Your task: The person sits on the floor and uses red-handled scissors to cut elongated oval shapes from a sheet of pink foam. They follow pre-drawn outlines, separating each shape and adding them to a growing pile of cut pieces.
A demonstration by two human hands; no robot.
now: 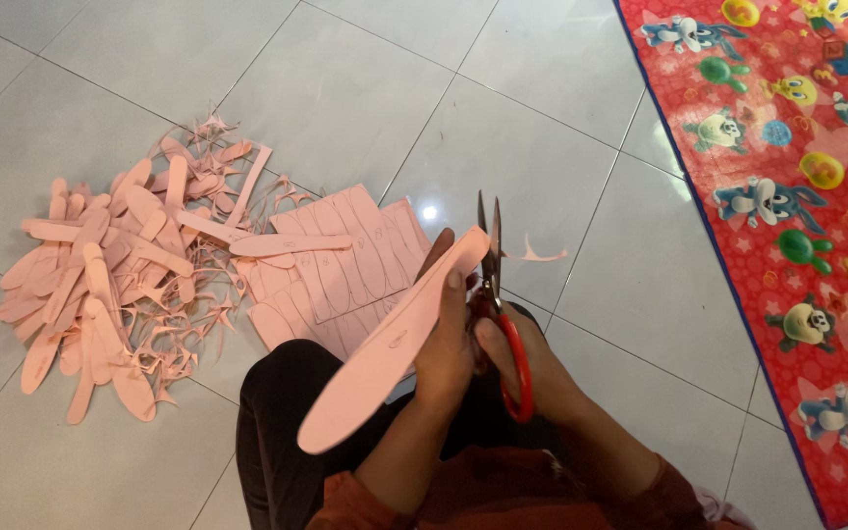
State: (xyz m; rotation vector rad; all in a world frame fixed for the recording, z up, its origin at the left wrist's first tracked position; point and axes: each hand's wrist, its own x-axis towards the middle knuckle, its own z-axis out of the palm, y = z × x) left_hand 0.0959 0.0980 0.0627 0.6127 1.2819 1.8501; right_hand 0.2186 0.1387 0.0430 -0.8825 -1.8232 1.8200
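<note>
Holding the pink insole-shaped cutout (385,348) up over their lap, this person has it slanted: the long axis runs from low-left near the knee up to the right, and the upper tip ends right at the scissors (496,285). That's the bit that matters here. The blades point straight up and sit just to the right of the tip, touching or nearly touching its edge; it's hard to say which from this angle.

The left hand (447,344) grips the cutout near its upper end, fingers (455,280) wrapped round the edge and pinching the sheet, thumb hidden behind it. The right hand (527,358) is through the red handles, fingers curled closed around them, and the blades look almost shut, just a thin sliver between the tips. So the right hand works from the right side while the left feeds the piece in from the left.

A thin curled offcut (539,255) sits just right of the blades. Further left on the tiled floor (345,88) there's a stack of uncut pink sheets (345,260) and beyond it a big pile of finished shapes and scraps (100,285). A red cartoon-print mat (787,196) lies off to the right, well apart.
</note>
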